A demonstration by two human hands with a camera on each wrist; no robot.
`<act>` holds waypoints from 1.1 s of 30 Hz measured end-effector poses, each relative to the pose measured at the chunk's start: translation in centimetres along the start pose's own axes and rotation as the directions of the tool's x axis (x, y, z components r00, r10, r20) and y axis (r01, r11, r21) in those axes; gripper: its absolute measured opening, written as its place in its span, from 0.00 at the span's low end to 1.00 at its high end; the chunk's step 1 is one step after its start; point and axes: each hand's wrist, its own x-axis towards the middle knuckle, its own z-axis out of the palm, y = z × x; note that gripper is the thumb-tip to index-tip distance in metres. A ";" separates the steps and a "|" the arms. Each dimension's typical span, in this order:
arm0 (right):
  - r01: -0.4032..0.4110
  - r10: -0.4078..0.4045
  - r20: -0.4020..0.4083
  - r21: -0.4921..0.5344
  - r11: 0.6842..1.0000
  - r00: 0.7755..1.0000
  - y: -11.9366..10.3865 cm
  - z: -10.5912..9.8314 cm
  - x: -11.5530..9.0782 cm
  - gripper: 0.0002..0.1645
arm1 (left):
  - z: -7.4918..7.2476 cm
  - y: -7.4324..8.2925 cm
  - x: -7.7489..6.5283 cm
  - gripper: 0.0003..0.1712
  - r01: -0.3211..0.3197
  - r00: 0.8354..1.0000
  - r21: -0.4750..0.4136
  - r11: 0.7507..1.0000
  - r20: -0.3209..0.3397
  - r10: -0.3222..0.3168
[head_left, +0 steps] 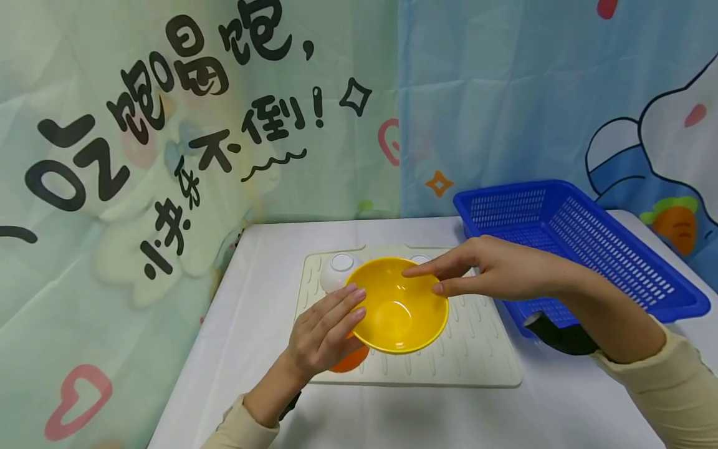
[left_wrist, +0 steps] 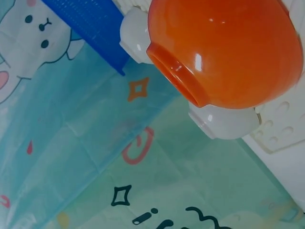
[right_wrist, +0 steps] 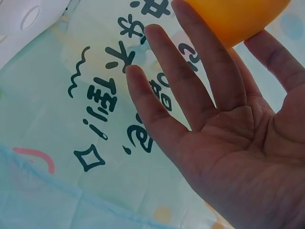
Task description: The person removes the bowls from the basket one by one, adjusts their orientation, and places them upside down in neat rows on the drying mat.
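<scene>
A yellow bowl (head_left: 401, 318) is held above the mat, its inside turned toward the head camera. My left hand (head_left: 325, 333) grips its left rim, fingers laid over the edge and thumb hidden. On the opposite side my right hand (head_left: 493, 268) pinches the rim between thumb and index finger. The right wrist view shows this hand (right_wrist: 224, 129) with its other fingers spread beside the yellow bowl (right_wrist: 238, 19). Below the left hand an orange bowl (head_left: 351, 360) peeks out; in the left wrist view that orange bowl (left_wrist: 228, 52) sits upside down.
Two white bowls (head_left: 339, 267) (left_wrist: 224, 121) stand upside down toward the back of the cream drying mat (head_left: 477, 358). A blue plastic basket (head_left: 634, 249) lies at the right, under and behind my right forearm. Printed cloth hangs behind the white table (head_left: 235, 324).
</scene>
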 end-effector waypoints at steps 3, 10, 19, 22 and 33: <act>-0.003 0.003 -0.006 -0.002 1.000 1.000 0.0 0.0 -0.1 0.23 | 0.0 -0.1 0.2 0.20 -0.007 1.000 0.010 1.000 0.004 0.007; -0.009 0.009 0.001 0.006 1.000 1.000 0.3 0.0 -0.2 0.22 | -0.4 -0.4 1.2 0.19 -0.032 0.999 0.020 0.999 0.021 0.031; 0.026 -0.026 0.009 0.023 0.999 1.000 0.7 0.2 -0.4 0.21 | -1.2 -0.7 2.0 0.23 0.011 0.998 -0.026 1.000 0.059 -0.010; 0.027 -0.027 -0.024 0.002 1.000 0.999 0.7 0.2 -0.5 0.22 | -1.5 -0.7 2.3 0.25 0.047 0.995 -0.059 0.997 0.089 -0.042; 0.066 -0.060 -0.100 0.052 0.996 0.993 1.2 0.1 -0.6 0.22 | -2.5 0.3 2.5 0.37 0.431 0.880 -0.386 0.816 0.379 -0.285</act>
